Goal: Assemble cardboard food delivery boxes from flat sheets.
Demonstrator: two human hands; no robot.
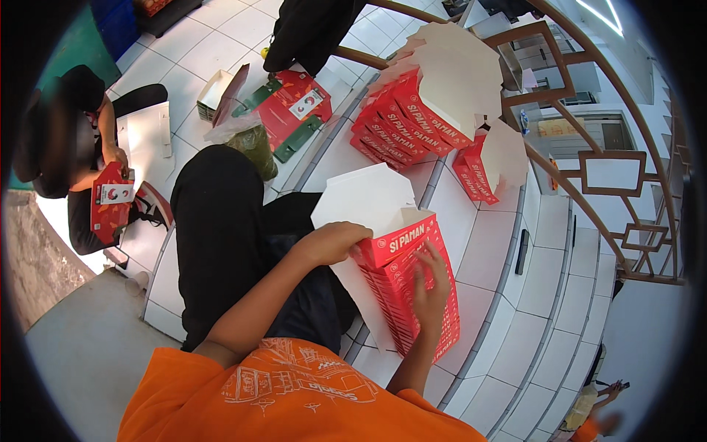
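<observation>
A tall nested stack of red paper food boxes (pixel 412 306) stands on the white tiled step right in front of me. Its top box (pixel 398 241) has its white lid flap (pixel 364 195) raised and tilted away to the left. My left hand (pixel 340 241) is closed on the top box's left corner, fingertips over the rim. Against the printed side of the stack rests my right hand (pixel 433 289), fingers spread and gripping nothing. The inside of the top box shows only in part.
More stacked red boxes (pixel 409 121) and a smaller group (pixel 475 173) stand farther off. A plastic bag of green stuff (pixel 252 151) lies beside flat red-green cardboard (pixel 283 114). At left, a seated person holds a red box (pixel 112 202). Wooden railing (pixel 589 140) borders the right.
</observation>
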